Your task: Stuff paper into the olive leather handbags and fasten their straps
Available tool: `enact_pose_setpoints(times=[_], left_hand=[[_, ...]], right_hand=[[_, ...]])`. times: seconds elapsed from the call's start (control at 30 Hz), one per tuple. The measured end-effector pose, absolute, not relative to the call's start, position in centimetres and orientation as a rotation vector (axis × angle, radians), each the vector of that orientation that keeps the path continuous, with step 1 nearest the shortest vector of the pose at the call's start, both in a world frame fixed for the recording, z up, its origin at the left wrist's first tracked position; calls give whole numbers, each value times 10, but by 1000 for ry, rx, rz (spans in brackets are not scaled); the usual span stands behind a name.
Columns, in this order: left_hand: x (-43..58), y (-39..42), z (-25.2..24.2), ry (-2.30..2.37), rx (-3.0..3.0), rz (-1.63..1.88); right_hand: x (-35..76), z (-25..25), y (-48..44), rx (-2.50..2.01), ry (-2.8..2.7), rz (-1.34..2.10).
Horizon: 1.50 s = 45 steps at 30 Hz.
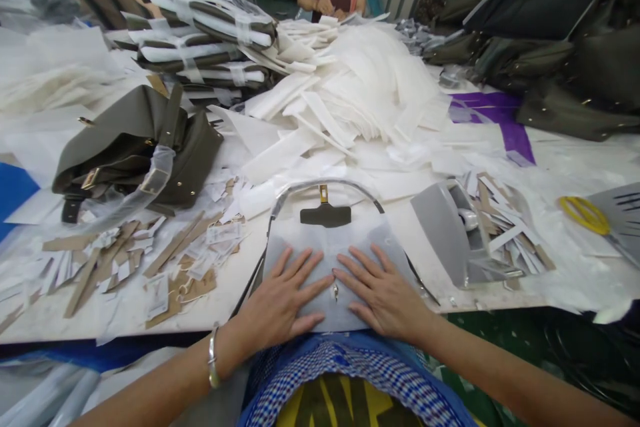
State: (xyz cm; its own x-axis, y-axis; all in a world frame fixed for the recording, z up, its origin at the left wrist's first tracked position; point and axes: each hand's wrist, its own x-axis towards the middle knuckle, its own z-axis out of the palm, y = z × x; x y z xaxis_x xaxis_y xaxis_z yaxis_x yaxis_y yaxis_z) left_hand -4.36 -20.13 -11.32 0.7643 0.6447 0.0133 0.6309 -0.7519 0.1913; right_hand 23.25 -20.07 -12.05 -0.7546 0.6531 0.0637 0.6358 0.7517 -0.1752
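A handbag lies in front of me at the table's edge, mostly covered by a whitish translucent sheet (305, 243). Its wrapped handle (345, 182) arches at the far side, and a dark flap tab (325, 216) with a gold clasp shows above the sheet. My left hand (287, 293) rests flat on the sheet's left half, fingers spread. On the right half my right hand (380, 290) lies the same way, its fingertips close to the left hand's. Between them a small metal piece (335, 290) is visible. Most of the bag's body is hidden.
An olive handbag (195, 153) stands left, near cardboard and paper scraps (115, 260). White sheets (370, 80) heap up centrally, beside stacked wrapped bags (200, 40). Right are a grey scrap holder (445, 230) and yellow-handled scissors (585, 215). People work across the table.
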Motion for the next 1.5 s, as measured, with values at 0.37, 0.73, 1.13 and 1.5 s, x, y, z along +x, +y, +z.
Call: enact_pose_setpoints(times=[0.37, 0.73, 1.13, 1.5], left_hand=[[-52, -192, -136, 1070, 3023, 322], [-34, -131, -112, 1449, 2663, 280], [-39, -119, -92, 1374, 2436, 81], [-40, -126, -94, 1348, 2471, 219]], right_hand=[[247, -148, -181, -837, -2719, 34], [231, -126, -118, -1256, -2674, 238], [223, -96, -92, -1299, -2774, 673], [227, -94, -100, -1315, -2745, 721]])
